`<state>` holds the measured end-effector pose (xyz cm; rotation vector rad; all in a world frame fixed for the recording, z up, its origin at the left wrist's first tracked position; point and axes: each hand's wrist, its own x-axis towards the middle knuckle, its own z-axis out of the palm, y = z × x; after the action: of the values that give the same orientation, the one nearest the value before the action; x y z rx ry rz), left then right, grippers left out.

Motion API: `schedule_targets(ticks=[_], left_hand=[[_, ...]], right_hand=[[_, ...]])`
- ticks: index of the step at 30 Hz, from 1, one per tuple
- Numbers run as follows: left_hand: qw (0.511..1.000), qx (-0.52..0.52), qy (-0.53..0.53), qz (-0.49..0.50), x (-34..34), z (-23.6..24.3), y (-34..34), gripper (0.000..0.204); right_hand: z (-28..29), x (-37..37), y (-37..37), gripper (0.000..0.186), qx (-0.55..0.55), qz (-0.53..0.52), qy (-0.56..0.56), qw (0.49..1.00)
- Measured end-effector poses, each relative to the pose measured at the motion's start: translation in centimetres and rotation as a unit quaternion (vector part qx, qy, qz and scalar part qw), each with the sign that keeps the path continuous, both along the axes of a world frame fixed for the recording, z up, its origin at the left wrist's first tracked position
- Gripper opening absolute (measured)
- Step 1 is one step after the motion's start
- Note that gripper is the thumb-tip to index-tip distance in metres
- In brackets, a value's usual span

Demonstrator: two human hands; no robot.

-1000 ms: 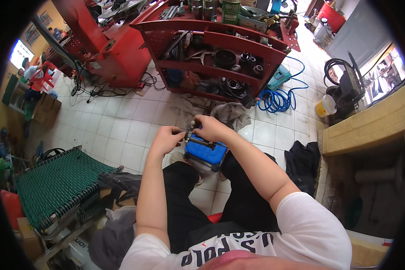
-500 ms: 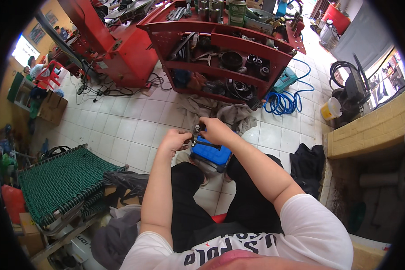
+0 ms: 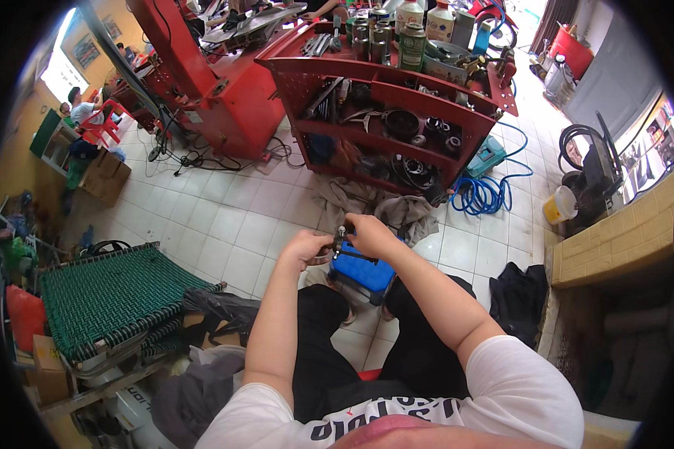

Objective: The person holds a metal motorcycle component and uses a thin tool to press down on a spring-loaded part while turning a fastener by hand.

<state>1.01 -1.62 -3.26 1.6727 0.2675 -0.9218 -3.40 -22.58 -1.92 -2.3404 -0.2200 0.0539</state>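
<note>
Between my knees, a blue-topped box with a dark base (image 3: 362, 275) stands on the tiled floor. Just above it, my left hand (image 3: 311, 248) and my right hand (image 3: 370, 236) are closed on a dark metal part (image 3: 341, 240), with a small silver fitting at its upper end and a dark bar reaching rightward over the box. The left fingers grip it from the left side, the right ones near the top. Fine detail of the part is too small to make out.
Ahead stand a red tool cart (image 3: 419, 93) and red machine (image 3: 240, 120). Blue hose (image 3: 479, 194) and grey rags (image 3: 397, 217) lie nearby. A green woven folding seat (image 3: 120, 292) is left, a yellow ledge (image 3: 606, 247) right. Other people (image 3: 86, 112) sit at back left.
The whole view has shifted down and rightward, showing more at the top, including another person's arm behind the cart. Both my hands stay on the metal part above the box.
</note>
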Motion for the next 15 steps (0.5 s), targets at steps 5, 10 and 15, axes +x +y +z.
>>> schedule_targets(ticks=[5,10,15], left_hand=[[0.999,-0.023,0.023,0.018,0.1,-0.9,-0.5,0.015],[0.997,-0.058,0.04,0.04,0.3,-2.4,-0.5,0.016],[0.998,-0.053,0.031,0.028,0.1,-2.6,-0.9,0.018]], right_hand=[[-0.5,0.0,-0.2,0.028,-0.017,-0.008,-0.007,1.0],[-0.9,0.1,-0.2,0.027,-0.042,-0.005,-0.018,0.999],[-0.9,0.0,-0.2,0.026,-0.038,-0.012,-0.009,0.999]])
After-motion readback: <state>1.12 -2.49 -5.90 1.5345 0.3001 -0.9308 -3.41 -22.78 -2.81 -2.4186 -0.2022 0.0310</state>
